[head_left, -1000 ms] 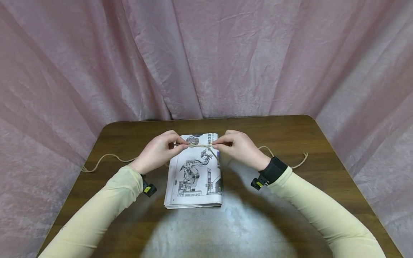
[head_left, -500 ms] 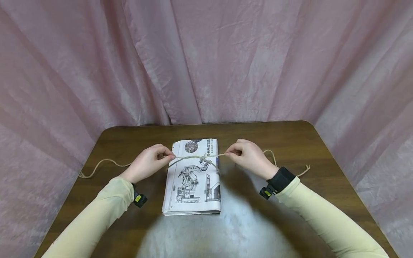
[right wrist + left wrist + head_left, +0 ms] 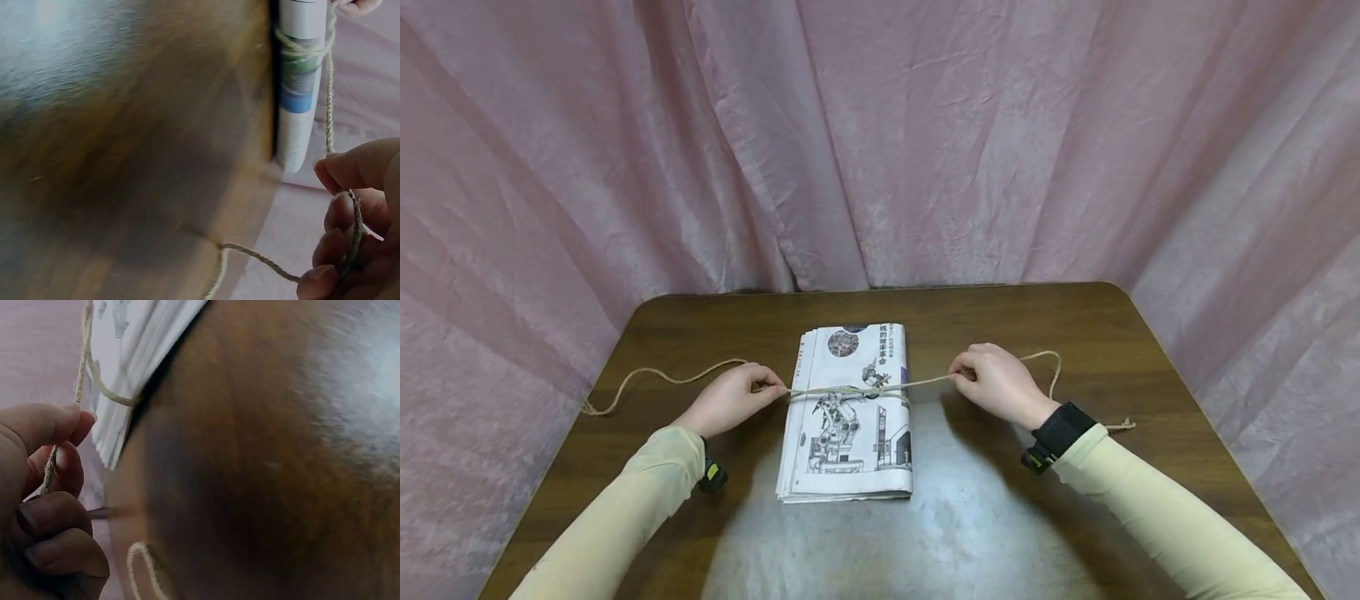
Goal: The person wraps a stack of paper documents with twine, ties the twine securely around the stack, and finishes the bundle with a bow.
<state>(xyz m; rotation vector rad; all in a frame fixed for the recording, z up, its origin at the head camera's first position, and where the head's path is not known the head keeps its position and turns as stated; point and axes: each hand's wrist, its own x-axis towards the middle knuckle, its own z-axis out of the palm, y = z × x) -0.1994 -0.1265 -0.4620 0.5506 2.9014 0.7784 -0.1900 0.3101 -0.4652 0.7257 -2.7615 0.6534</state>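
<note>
A folded stack of newspapers (image 3: pixel 850 433) lies on the table, printed with a line drawing of a machine. Thin beige twine (image 3: pixel 925 382) wraps around the stack and crosses itself on top, near the middle. Left of the stack, my left hand (image 3: pixel 733 398) pinches one length of the twine between thumb and forefinger. On the other side, my right hand (image 3: pixel 1000 383) pinches the opposite length, stretched straight from the crossing. In the left wrist view, a strand of twine (image 3: pixel 115 397) goes down round the newspaper edges (image 3: pixel 134 356). The right wrist view shows twine trailing through the curled fingers (image 3: pixel 340 215).
A loose twine tail (image 3: pixel 655 372) runs to the table's left edge. Another tail loops behind the right hand, its knotted end (image 3: pixel 1122 425) beside the right sleeve. The brown wooden table (image 3: pixel 1000 312) meets pink curtains (image 3: pixel 955 167) at the back and sides.
Both hands have moved apart and toward the front, drawing the twine ends outward. The crossing has slid from near the stack's far edge toward its middle, and the loop lies flatter.
</note>
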